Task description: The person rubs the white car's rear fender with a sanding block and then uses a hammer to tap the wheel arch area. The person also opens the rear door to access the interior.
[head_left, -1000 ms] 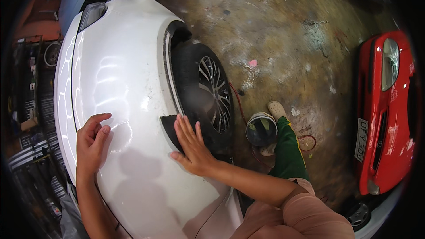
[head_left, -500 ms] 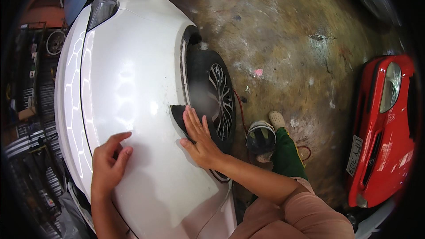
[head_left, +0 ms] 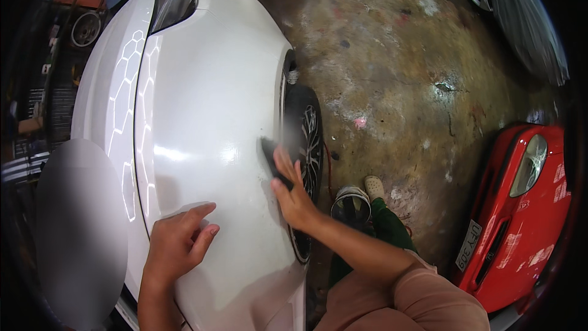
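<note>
well, nearest is the bare left hand (head_left: 179,240), lower left of the white car's black-tyred, many-spoked front wheel (head_left: 312,138); its thumb and forefinger stand apart above the paint, and whether it touches there cannot be told. the bare right hand (head_left: 294,195) is just left of the wheel, its thumb spread away from outstretched fingers, laid over a flat, dark, sheet-like piece (head_left: 269,156) rather than clamped around it. that piece rests along the glossy white curved fender (head_left: 211,98), just left of the wheel, partly hidden by the hand. below right of the wheel, a round, pale-rimmed bucket (head_left: 352,190) stands beside a beige perforated clog (head_left: 374,187) and a green trouser leg (head_left: 392,228). beyond the wheel, up and to its left, is a clear-lensed headlight (head_left: 176,9). stained brown floor (head_left: 392,43) spreads right of the wheel, with a glossy red car (head_left: 523,224) well apart on that side.
</note>
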Tool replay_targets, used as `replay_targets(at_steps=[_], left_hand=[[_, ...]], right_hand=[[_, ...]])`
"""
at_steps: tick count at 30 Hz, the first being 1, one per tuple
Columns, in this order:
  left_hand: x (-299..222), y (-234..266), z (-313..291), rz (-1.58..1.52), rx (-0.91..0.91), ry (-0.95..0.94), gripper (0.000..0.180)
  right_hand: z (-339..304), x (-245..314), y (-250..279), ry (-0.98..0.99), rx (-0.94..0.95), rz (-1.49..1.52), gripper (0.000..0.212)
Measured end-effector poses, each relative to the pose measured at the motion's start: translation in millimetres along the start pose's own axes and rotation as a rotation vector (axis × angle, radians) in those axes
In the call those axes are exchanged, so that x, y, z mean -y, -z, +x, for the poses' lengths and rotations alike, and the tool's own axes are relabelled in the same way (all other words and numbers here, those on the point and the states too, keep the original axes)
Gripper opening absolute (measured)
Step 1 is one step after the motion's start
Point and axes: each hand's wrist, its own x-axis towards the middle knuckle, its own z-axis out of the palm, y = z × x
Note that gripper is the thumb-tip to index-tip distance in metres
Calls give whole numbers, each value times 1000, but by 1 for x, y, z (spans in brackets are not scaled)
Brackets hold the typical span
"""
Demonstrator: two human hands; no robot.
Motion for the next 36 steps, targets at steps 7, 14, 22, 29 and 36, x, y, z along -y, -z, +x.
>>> replay_targets(at_steps=[7,14,22,29,36], left_hand=[[2,7,7,35,31,-68,32],[4,11,1,39,39,-78,34],[2,14,6,67,23,-135,29],[9,11,-3,52,-18,-136,27],[10,11,-2,-29,-39,-120,22]], right_hand=[[155,-26,34,-110,-244,119,71],[-30,14,-7,11,52,2,70],[114,-27,32,-132,-145,314,62],[-71,13,-13,8,102,-25,69],[48,11,13,-25,-120,-157,72]])
